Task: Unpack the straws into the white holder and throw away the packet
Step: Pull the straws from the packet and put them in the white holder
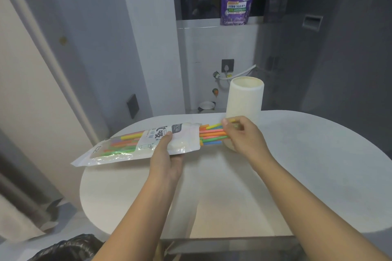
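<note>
Left hand (167, 154) grips glossy plastic packet (135, 146); right hand (244, 135) pinches smooth tubular straws (212, 133) before cylindrical white holder (245, 97).

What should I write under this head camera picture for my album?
Left hand holds the packet while right hand pulls out colourful straws by the white holder.
</note>
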The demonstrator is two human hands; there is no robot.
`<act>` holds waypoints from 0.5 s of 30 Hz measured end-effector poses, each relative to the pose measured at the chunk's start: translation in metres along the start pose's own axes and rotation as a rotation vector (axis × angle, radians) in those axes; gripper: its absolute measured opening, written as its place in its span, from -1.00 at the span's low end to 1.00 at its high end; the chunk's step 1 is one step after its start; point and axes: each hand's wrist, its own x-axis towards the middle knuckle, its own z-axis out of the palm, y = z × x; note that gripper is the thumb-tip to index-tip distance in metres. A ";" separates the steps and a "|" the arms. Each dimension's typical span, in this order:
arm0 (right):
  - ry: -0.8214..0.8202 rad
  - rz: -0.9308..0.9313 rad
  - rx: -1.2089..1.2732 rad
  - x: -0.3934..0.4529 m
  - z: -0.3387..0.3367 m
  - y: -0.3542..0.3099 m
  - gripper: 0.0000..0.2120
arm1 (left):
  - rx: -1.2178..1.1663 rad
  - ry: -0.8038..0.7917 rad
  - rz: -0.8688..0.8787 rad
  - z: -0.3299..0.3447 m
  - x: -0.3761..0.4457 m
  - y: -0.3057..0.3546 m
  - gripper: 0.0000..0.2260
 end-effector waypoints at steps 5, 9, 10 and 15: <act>0.157 -0.139 -0.067 0.001 -0.006 -0.004 -0.79 | -0.012 0.009 0.005 0.002 0.000 0.001 -0.77; 0.159 -0.086 0.026 0.003 -0.014 -0.004 -0.80 | -0.030 0.016 0.004 0.002 0.001 0.002 -0.74; 0.130 -0.083 0.014 0.002 -0.015 -0.004 -0.78 | -0.027 0.016 0.000 0.001 0.001 0.002 -0.77; 0.189 -0.168 -0.040 -0.001 -0.014 -0.006 -0.81 | -0.018 0.025 0.015 0.001 -0.001 0.001 -0.71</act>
